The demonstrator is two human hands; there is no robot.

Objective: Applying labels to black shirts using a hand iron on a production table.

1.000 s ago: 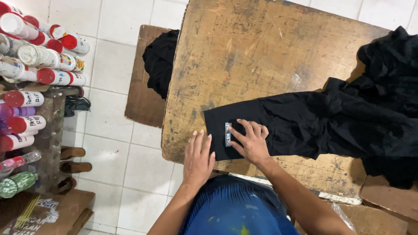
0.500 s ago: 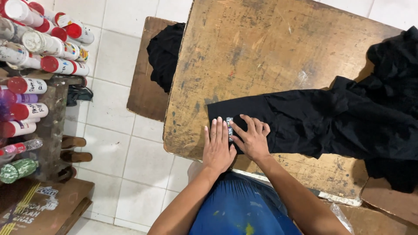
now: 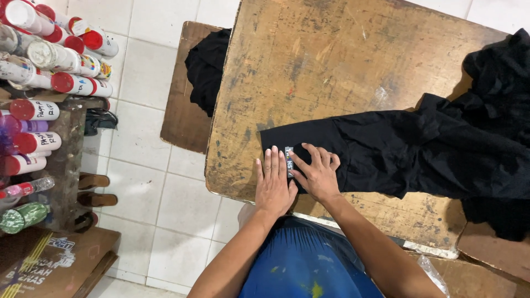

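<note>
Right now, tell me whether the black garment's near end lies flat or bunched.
Flat: black garment spreads smooth under left hand and right hand; its far end is bunched.

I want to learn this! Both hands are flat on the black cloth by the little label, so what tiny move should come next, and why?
Probably lift the left hand off and check the small label. Both hands, with the right hand beside it, press on the black garment around the label, half hiding it, so nobody can see whether it lies straight.

worktop [image 3: 331, 60]: bare wood, worn, scratched, stained, matt | garment [image 3: 419, 154]: black cloth, soft, matt, creased | label [image 3: 289, 161]: small printed patch on the cloth | floor [image 3: 149, 72]: white tiles, smooth, faint sheen | spray cans [image 3: 49, 55]: glossy, plastic caps | shirt [image 3: 303, 259]: blue cloth, paint-flecked
</note>
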